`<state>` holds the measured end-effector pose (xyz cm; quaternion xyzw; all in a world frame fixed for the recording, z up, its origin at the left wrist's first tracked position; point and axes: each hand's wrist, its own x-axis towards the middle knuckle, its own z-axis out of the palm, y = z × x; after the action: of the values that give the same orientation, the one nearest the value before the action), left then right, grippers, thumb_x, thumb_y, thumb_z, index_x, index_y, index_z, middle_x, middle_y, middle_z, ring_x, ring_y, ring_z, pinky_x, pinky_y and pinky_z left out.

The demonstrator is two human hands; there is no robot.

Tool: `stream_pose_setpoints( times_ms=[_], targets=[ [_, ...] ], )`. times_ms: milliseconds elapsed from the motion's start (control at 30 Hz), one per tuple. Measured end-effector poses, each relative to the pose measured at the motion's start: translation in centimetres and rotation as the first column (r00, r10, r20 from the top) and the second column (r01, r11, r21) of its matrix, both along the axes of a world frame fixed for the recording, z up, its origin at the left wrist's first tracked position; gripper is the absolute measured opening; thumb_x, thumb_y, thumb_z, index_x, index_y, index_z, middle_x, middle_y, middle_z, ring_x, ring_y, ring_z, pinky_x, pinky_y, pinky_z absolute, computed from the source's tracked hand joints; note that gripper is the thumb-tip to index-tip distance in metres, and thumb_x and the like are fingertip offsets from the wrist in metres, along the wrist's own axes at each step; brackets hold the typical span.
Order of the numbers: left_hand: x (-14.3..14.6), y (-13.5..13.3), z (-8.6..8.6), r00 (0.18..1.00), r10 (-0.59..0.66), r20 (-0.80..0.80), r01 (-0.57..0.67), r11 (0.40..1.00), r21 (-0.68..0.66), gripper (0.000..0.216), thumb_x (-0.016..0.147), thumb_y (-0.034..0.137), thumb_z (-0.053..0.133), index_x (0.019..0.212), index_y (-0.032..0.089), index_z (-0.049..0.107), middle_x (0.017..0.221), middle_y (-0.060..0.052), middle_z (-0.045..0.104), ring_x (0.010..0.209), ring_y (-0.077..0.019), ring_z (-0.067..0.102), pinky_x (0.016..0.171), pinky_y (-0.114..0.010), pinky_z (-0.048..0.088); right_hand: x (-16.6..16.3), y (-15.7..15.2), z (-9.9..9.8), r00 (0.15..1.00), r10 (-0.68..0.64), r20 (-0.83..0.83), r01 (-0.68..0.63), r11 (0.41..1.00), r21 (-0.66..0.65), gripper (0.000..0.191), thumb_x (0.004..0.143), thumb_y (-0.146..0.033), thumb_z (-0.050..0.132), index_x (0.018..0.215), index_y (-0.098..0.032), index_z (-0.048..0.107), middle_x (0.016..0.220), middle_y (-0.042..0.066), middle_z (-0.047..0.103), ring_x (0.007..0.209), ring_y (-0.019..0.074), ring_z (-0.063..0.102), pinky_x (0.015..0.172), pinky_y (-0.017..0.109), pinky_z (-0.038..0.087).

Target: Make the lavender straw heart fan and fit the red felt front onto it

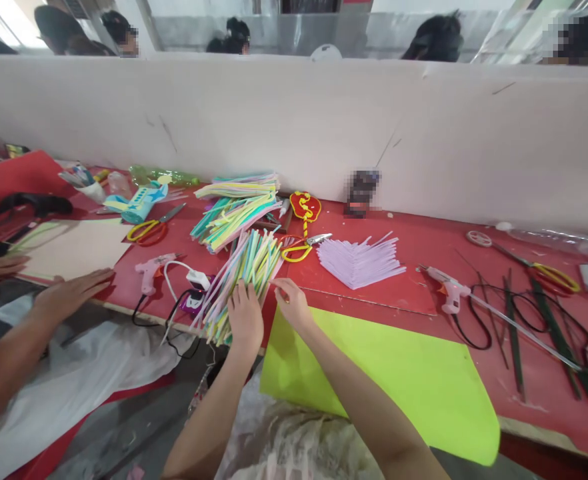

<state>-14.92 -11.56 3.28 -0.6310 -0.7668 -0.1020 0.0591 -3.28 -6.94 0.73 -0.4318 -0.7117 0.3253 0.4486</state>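
Note:
My left hand (245, 315) lies on a loose bundle of pastel pipe cleaners (261, 257), its fingers stretched over them. The bundle's lower ends stick out past the table's front edge. Just to its right, my right hand (293, 303) has its fingers curled and the thumb close to the fingertips. Whatever may be between them is too small to make out. More pipe cleaners (244, 217) are piled behind the bundle. Yellow-handled scissors (301, 248) lie beyond my right hand. A V-shaped panel of lilac pipe cleaners (357, 263) rests on the red table.
A lime-green sheet (374, 367) overhangs the front edge. Pink glue guns (451, 290) with cords lie on the right and left. A power strip (194, 300) is beside the bundle. Another person's hand (74, 293) rests at left near a pale board (74, 243). A white partition (274, 120) stands behind.

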Motion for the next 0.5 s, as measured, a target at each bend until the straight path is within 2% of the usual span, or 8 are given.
stream_pose_setpoints(
  times_ms=[67, 133, 233, 333, 400, 500],
  targets=[
    [1.2, -0.6, -0.6, 1.000, -0.007, -0.003, 0.007, 1.000, 0.009, 0.045, 0.089, 0.009, 0.030, 0.130, 0.004, 0.049, 0.141, -0.024, 0.042, 0.128, -0.0326, 0.044, 0.102, -0.048, 0.038, -0.8, 0.3, -0.1, 0.996, 0.022, 0.084, -0.032, 0.992, 0.121, 0.034, 0.088, -0.016, 0.042, 0.113, -0.025, 0.064, 0.114, 0.006, 0.064, 0.106, 0.0191, 0.058, 0.095, 0.036, 0.046],
    [2.0, -1.2, -1.1, 0.999, -0.050, 0.015, 0.050, 0.999, -0.005, 0.047, 0.088, 0.007, 0.030, 0.132, 0.002, 0.046, 0.141, -0.024, 0.041, 0.131, -0.0320, 0.041, 0.106, -0.048, 0.035, -1.0, 0.6, -0.5, 0.983, 0.036, 0.182, -0.072, 0.979, 0.191, 0.035, 0.089, -0.015, 0.042, 0.115, -0.024, 0.064, 0.119, 0.006, 0.063, 0.110, 0.0196, 0.056, 0.099, 0.038, 0.044],
    [1.9, -1.8, -1.2, 0.985, -0.144, 0.096, 0.145, 0.989, -0.004, 0.048, 0.087, 0.008, 0.033, 0.133, 0.003, 0.046, 0.140, -0.022, 0.044, 0.133, -0.0304, 0.038, 0.110, -0.049, 0.031, -0.7, 0.9, -1.2, 0.959, 0.053, 0.280, -0.114, 0.972, 0.205, 0.033, 0.089, -0.014, 0.043, 0.112, -0.023, 0.065, 0.119, 0.009, 0.062, 0.109, 0.0199, 0.056, 0.097, 0.039, 0.046],
    [0.4, -2.0, 0.2, 0.949, -0.242, 0.203, 0.238, 0.970, 0.046, 0.043, 0.089, 0.015, 0.036, 0.130, 0.011, 0.049, 0.138, -0.016, 0.048, 0.133, -0.0280, 0.038, 0.108, -0.046, 0.035, -0.3, 1.0, -1.8, 0.958, 0.071, 0.278, -0.124, 0.976, 0.181, 0.034, 0.089, -0.013, 0.043, 0.113, -0.022, 0.065, 0.118, 0.010, 0.063, 0.111, 0.0202, 0.056, 0.096, 0.039, 0.046],
    [-0.9, -1.8, 1.4, 0.953, -0.206, 0.224, 0.189, 0.977, 0.093, 0.041, 0.090, 0.018, 0.037, 0.128, 0.016, 0.051, 0.139, -0.013, 0.048, 0.131, -0.0267, 0.041, 0.107, -0.044, 0.037, -0.2, 1.0, -2.0, 0.965, 0.067, 0.255, -0.110, 0.981, 0.158, 0.035, 0.088, -0.012, 0.042, 0.113, -0.024, 0.064, 0.118, 0.009, 0.062, 0.111, 0.0203, 0.055, 0.095, 0.040, 0.046],
    [-2.7, -1.2, 2.5, 0.987, 0.012, 0.160, -0.029, 0.994, 0.103, 0.046, 0.090, 0.023, 0.041, 0.134, 0.011, 0.044, 0.141, -0.019, 0.043, 0.131, -0.0326, 0.040, 0.107, -0.051, 0.032, -0.3, 0.9, -2.4, 0.970, 0.043, 0.240, -0.079, 0.987, 0.142, 0.038, 0.087, -0.011, 0.041, 0.112, -0.026, 0.065, 0.118, 0.008, 0.062, 0.111, 0.0212, 0.055, 0.096, 0.042, 0.046]
  ],
)
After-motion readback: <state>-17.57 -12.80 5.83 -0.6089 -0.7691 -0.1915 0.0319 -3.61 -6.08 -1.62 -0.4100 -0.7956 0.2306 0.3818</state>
